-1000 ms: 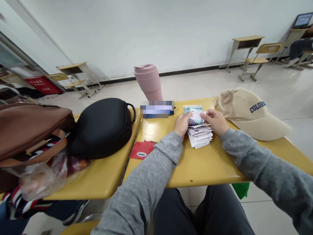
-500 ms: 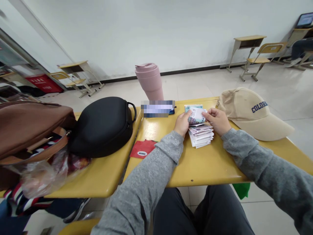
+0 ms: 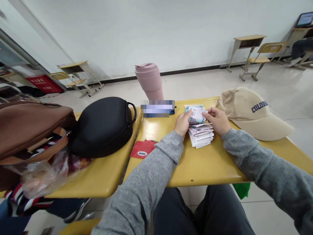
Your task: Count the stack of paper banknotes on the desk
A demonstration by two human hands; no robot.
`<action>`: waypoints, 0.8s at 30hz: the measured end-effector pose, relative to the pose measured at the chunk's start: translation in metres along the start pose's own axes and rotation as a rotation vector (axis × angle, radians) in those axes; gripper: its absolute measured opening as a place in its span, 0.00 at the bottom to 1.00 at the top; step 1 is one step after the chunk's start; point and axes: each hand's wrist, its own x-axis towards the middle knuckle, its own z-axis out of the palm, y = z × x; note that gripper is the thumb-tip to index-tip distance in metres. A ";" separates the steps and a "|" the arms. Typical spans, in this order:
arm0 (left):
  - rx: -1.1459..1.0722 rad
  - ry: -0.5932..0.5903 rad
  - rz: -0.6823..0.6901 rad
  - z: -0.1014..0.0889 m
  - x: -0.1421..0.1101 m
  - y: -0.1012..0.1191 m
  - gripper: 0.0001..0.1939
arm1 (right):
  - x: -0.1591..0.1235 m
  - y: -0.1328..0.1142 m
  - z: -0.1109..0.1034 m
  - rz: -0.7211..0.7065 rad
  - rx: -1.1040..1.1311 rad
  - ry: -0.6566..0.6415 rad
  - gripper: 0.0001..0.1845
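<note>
"What are the hands doing?"

"The left hand [image 3: 182, 124] is gripping the small, white-and-teal printed paper slips [image 3: 196, 115] by their left side — the right hand [image 3: 218, 122] is pinching their right edge, just beyond the fanned stack of white-and-purple paper [image 3: 200, 135] on the glossy yellow tabletop [image 3: 207, 168]."

"Handling them well?"

"Pressing lightly, keeping edges square."

"Anything hidden?"

"Both hands are covering side edges, the print is blurring — and pixelation is masking a flat, dark-edged device [image 3: 157, 109]."

"COLOR…" in navy on beige cap [image 3: 253, 112], rest curving away; label [image 3: 142, 153] on red packet [image 3: 140, 146], print on papers [image 3: 196, 114] illegible.
</note>
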 end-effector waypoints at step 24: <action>0.009 0.042 0.014 -0.002 0.002 0.000 0.16 | -0.002 -0.005 0.001 -0.035 0.065 -0.019 0.14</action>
